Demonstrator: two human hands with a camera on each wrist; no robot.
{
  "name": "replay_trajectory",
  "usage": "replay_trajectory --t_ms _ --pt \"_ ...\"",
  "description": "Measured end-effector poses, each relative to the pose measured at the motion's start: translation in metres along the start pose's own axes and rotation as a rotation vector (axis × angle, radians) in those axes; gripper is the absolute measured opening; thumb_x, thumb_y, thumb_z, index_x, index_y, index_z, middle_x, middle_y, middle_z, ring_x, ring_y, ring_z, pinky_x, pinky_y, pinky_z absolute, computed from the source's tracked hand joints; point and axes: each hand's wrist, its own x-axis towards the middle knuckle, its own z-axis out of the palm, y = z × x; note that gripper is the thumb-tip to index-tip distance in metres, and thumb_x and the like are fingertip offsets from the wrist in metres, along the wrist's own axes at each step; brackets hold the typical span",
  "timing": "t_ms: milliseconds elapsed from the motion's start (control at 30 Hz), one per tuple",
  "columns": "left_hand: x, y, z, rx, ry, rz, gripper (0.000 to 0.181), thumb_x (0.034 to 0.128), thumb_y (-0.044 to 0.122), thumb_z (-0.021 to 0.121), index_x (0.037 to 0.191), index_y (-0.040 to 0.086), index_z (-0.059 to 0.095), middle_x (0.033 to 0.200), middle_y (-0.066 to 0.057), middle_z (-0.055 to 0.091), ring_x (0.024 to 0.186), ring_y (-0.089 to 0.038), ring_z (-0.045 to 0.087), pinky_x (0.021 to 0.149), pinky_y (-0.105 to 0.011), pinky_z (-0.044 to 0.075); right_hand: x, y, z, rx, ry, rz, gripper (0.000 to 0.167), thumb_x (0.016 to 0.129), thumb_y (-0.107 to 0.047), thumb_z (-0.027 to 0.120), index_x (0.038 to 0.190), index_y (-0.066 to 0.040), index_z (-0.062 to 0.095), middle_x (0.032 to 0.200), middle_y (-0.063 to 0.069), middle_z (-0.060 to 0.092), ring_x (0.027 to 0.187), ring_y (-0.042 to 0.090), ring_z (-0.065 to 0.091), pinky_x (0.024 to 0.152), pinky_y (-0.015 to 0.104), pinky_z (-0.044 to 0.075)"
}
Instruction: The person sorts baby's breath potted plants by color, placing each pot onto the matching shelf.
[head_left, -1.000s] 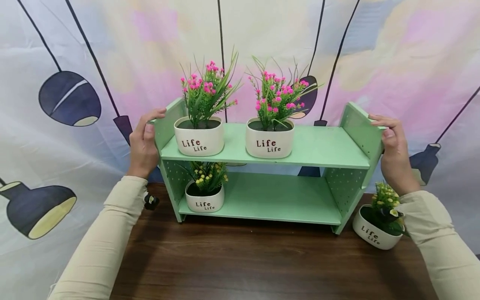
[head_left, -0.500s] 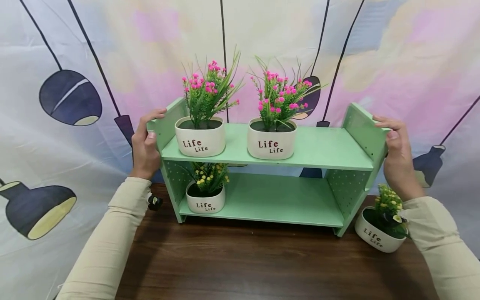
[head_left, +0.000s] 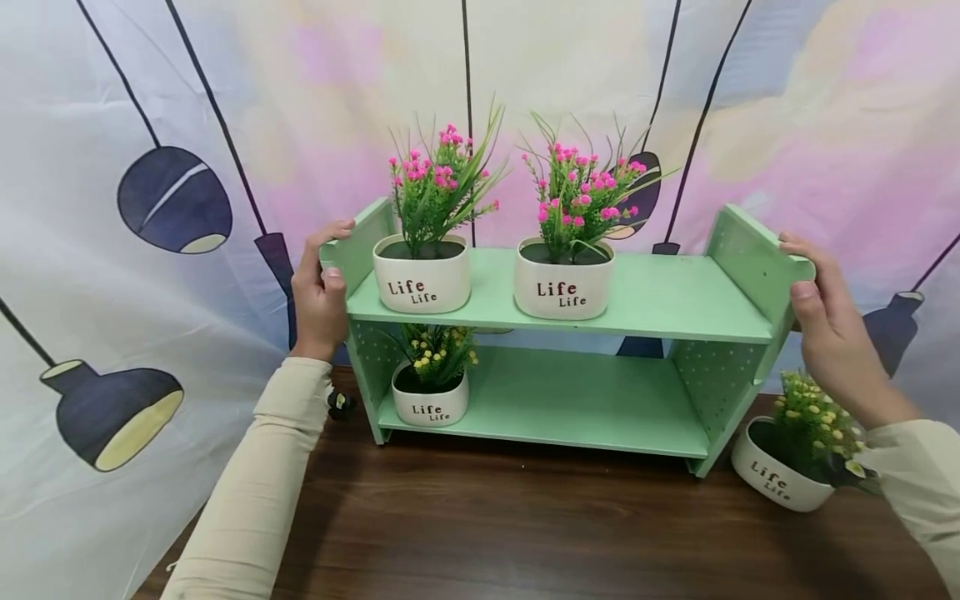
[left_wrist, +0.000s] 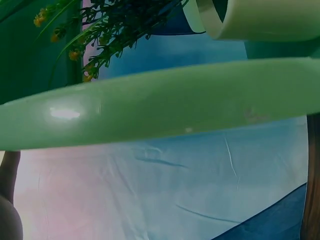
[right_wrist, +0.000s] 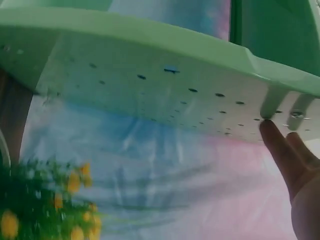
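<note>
A light green two-tier shelf (head_left: 645,292) stands on the table. My left hand (head_left: 321,300) grips the upper end of its left side panel, fingers over the top edge and thumb on the front. At the right panel, my right hand (head_left: 840,333) has straight fingers by the outer face; in the right wrist view a fingertip (right_wrist: 270,131) meets its reflection there. Two white "Life" pots, a left pink-flowered one (head_left: 422,279) and a right one (head_left: 564,283), sit on the upper tier. A yellow-flowered pot (head_left: 430,396) occupies the lower tier's left end.
Another yellow-flowered pot (head_left: 780,471) stands on the dark wooden table (head_left: 525,533), just right of the shelf and below my right wrist. A curtain (head_left: 360,100) printed with hanging lamps closes off the back and left side.
The head view has turned a little left, so everything sits further right in it. My right thumb has come off the panel's front edge and that hand has shifted outward. My left hand keeps its grip.
</note>
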Motion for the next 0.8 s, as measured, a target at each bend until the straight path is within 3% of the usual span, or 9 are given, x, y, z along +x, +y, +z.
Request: replay_trajectory --t_ms 100,233,400,500,567,667,800 --pt "-0.004 0.009 0.002 -0.005 -0.002 -0.038 0.048 0.0882 0.013 0.04 0.125 -0.013 0.058 0.139 -0.03 0.061 0.138 -0.022 0.057 0.087 -0.022 0.045 -0.009 -0.006 -0.006 -0.167 -0.045 0.047 0.065 0.113 -0.011 0.045 0.169 -0.03 0.02 0.173 0.007 0.021 0.145 0.012 0.037 0.082 0.001 0.041" --pt "-0.008 0.0 0.002 0.0 0.002 -0.041 0.047 0.0891 0.013 0.041 0.125 -0.012 0.059 0.14 -0.028 0.061 0.141 -0.025 0.055 0.101 -0.023 0.049 -0.03 -0.014 -0.008 -0.275 -0.04 0.052 0.083 0.107 -0.009 0.058 0.17 -0.033 0.008 0.174 0.004 0.019 0.146 -0.002 0.032 0.082 -0.004 0.036" --pt "-0.009 -0.026 -0.002 0.005 0.01 -0.018 0.049 0.0923 0.021 0.043 0.127 -0.007 0.062 0.14 -0.021 0.064 0.14 -0.024 0.056 0.11 -0.028 0.048 -0.066 -0.025 -0.01 -0.357 0.017 0.006 0.084 0.105 -0.005 0.061 0.169 -0.023 0.01 0.172 -0.01 0.023 0.135 -0.019 0.031 0.091 -0.003 0.029" --pt "-0.007 -0.032 -0.003 0.002 0.01 -0.021 0.05 0.0921 0.023 0.043 0.128 -0.005 0.062 0.141 -0.018 0.064 0.139 -0.024 0.056 0.109 -0.028 0.048 -0.084 -0.025 -0.014 -0.35 0.083 -0.058 0.077 0.101 0.002 0.062 0.166 -0.011 0.022 0.163 -0.018 0.038 0.134 -0.016 0.038 0.09 -0.002 0.03" --pt "-0.005 -0.03 -0.003 0.005 0.007 -0.029 0.05 0.0914 0.021 0.043 0.129 -0.005 0.062 0.142 -0.017 0.064 0.138 -0.022 0.057 0.102 -0.025 0.048 -0.094 -0.024 -0.017 -0.328 0.129 -0.083 0.074 0.098 0.007 0.062 0.163 -0.004 0.03 0.154 -0.024 0.044 0.129 -0.015 0.043 0.087 0.0 0.037" --pt "-0.002 -0.016 0.001 -0.003 0.0 -0.048 0.049 0.0898 0.016 0.042 0.13 -0.006 0.06 0.144 -0.019 0.062 0.138 -0.021 0.056 0.098 -0.024 0.048 -0.11 -0.018 -0.022 -0.334 0.181 -0.041 0.07 0.098 0.009 0.061 0.162 -0.005 0.036 0.143 -0.034 0.048 0.123 -0.018 0.045 0.078 -0.001 0.038" --pt "0.0 0.003 0.006 -0.015 -0.007 -0.048 0.047 0.0916 0.013 0.041 0.129 -0.011 0.057 0.143 -0.024 0.06 0.139 -0.023 0.055 0.109 -0.027 0.046 -0.132 -0.007 -0.027 -0.428 0.182 0.076 0.057 0.103 0.003 0.059 0.158 -0.005 0.045 0.124 -0.047 0.046 0.111 -0.025 0.043 0.067 -0.002 0.036"
